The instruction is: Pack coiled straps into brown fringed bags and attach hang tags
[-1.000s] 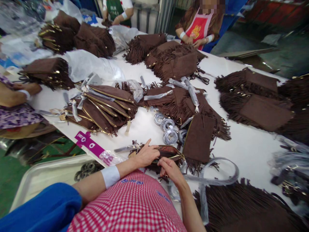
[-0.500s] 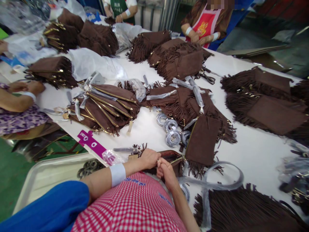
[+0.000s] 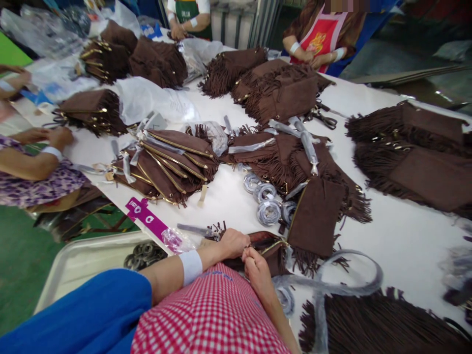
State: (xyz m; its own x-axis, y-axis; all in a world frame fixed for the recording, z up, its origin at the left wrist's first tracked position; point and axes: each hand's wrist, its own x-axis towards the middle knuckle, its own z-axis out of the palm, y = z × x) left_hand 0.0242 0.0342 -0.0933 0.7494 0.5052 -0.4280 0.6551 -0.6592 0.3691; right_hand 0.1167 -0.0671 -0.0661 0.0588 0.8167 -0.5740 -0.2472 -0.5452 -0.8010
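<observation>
At the table edge in front of me lies a brown fringed bag with its gold zip open and a reddish-brown lining showing. My left hand is closed at the near left end of that opening. Right beside it, my right hand is closed in a pinch, its fingertips meeting those of the left. Both grip the bag around the zip's end; the small part between the fingertips is hidden. Against the opening's right end rests another brown bag, fringe toward me. Several wrapped strap coils sit just beyond.
Stacked zipped bags lie left of centre, more fringed bags at right. A purple strip marks the left edge above a white tray with dark coils. A wrapped strap loops at right. Co-workers' hands are at left and far side.
The whole view has shifted slightly, so things appear a little farther right. Both my hands stay closed together at the bag's opening, nearly unmoved.
</observation>
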